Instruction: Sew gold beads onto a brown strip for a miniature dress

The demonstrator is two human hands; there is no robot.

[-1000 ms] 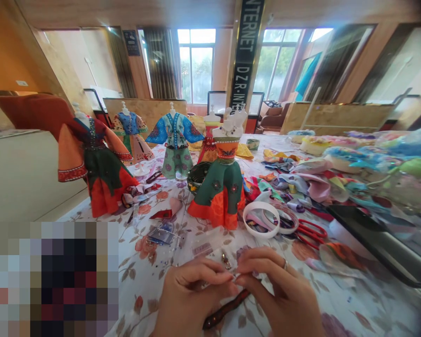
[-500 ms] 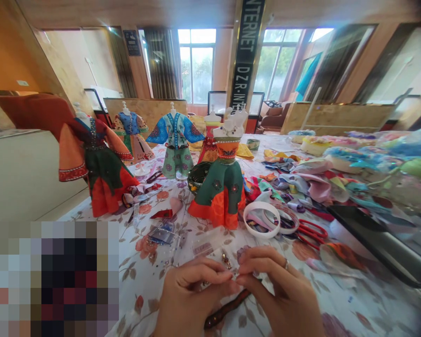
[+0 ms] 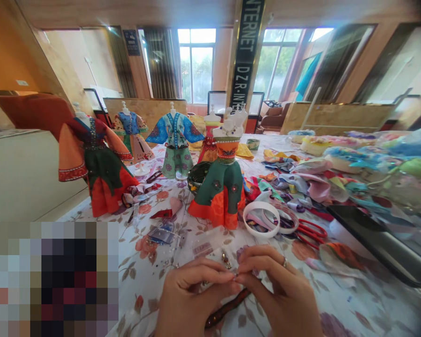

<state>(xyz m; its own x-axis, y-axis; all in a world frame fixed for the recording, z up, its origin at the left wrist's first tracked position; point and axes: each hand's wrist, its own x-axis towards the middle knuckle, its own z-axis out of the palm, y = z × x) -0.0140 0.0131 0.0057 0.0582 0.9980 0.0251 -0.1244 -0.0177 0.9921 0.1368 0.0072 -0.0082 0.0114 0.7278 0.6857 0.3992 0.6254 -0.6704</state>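
Low in the middle, my left hand (image 3: 192, 292) and my right hand (image 3: 277, 281) meet at the fingertips. Both are pinched closed; whatever lies between the tips is too small to make out. Below them a dark reddish-brown decorated strip (image 3: 226, 312) lies at a slant, partly hidden by my hands. Just beyond the fingertips are small gold beaded ornaments (image 3: 226, 260) and a clear plastic bag (image 3: 205, 244). A doll-size dress form in a green and orange-red dress (image 3: 224, 187) stands upright behind these.
White tape rolls (image 3: 246, 224) and red-handled scissors (image 3: 310, 234) lie to the right, near a dark, flat tray-like object (image 3: 382, 248). Fabric scraps (image 3: 312, 180) heap behind. More dressed forms, one in a blue jacket (image 3: 173, 128), stand back left. Loose beads (image 3: 157, 262) dot the flowered cloth.
My hands stay almost in the same place, fingertips still together, with only a slight shift of the fingers. Everything else on the table looks the same.
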